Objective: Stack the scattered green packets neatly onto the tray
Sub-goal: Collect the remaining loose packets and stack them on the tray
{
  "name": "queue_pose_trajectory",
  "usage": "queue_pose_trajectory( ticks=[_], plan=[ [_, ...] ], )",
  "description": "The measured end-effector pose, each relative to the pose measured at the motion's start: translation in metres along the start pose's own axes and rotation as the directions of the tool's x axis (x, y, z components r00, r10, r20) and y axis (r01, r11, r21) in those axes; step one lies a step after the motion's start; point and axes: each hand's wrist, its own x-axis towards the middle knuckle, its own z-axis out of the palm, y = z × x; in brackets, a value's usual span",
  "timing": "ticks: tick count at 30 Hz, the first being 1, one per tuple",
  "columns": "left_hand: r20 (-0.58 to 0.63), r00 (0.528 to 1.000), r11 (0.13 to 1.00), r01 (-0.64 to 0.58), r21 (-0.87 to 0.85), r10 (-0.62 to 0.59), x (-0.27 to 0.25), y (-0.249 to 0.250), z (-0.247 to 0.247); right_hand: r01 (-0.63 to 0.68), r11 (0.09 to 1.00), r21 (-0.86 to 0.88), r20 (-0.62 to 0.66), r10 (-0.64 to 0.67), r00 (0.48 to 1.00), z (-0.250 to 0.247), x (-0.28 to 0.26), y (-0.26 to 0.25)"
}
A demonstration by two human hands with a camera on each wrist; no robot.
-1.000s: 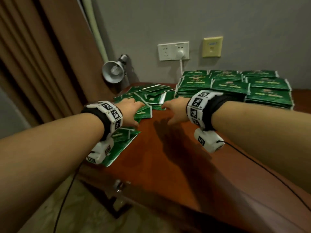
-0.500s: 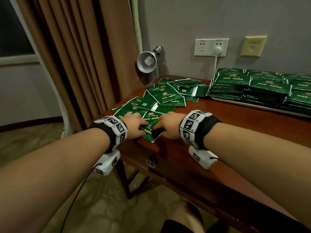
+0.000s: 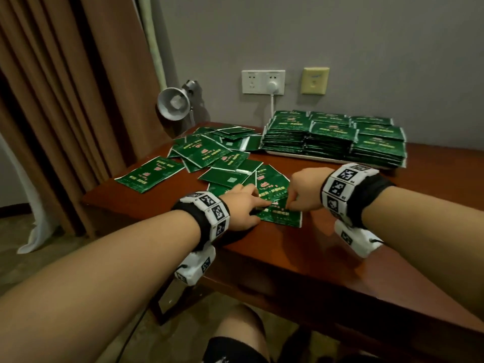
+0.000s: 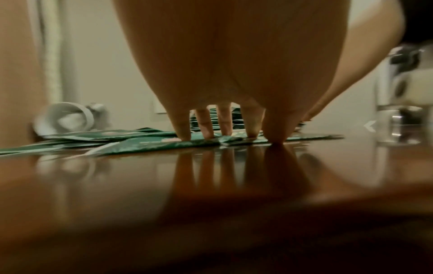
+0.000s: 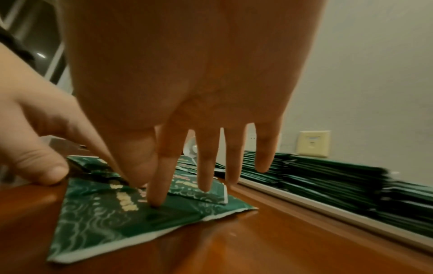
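Scattered green packets (image 3: 207, 150) lie across the left half of the wooden table (image 3: 327, 258). Neat stacks of packets (image 3: 335, 137) fill a white tray (image 3: 301, 156) at the back right, whose rim (image 5: 328, 205) shows in the right wrist view. My left hand (image 3: 243, 208) and right hand (image 3: 301, 192) meet over the nearest packet (image 3: 280, 218), which lies flat on the table. The left fingers (image 4: 208, 128) point straight down onto overlapping packets. The right index finger (image 5: 157, 194) presses on that packet (image 5: 105, 222); the other right fingers are straight and lifted.
A single packet (image 3: 150, 174) lies near the table's left edge. A silver clamp lamp (image 3: 174, 102) sits at the back left corner, under a wall socket (image 3: 263, 82) with a plugged cord. Brown curtains (image 3: 65, 100) hang to the left. My knee (image 3: 241, 334) is below the front edge.
A second ago both hands reached toward the far pile. They then came together on a packet at the front left edge and now press on packets further in from that edge.
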Motion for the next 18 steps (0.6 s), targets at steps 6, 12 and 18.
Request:
queue_pose_trajectory(
  ticks=[6, 12, 18],
  plan=[
    [-0.085, 0.994, 0.997, -0.059, 0.04, 0.063, 0.019, 0.028, -0.009, -0.184, 0.982, -0.051, 0.015, 0.185, 0.983, 0.011, -0.038, 0.05],
    [-0.105, 0.993, 0.997, 0.055, 0.059, -0.048, 0.022, 0.01, -0.014, -0.253, 0.95, -0.182, 0.028, 0.262, 0.965, 0.019, -0.044, 0.065],
    [-0.012, 0.986, 0.986, 0.164, 0.041, -0.164, 0.057, 0.023, -0.038, -0.191, 0.98, 0.063, 0.086, 0.185, 0.979, 0.028, -0.029, 0.058]
  ],
)
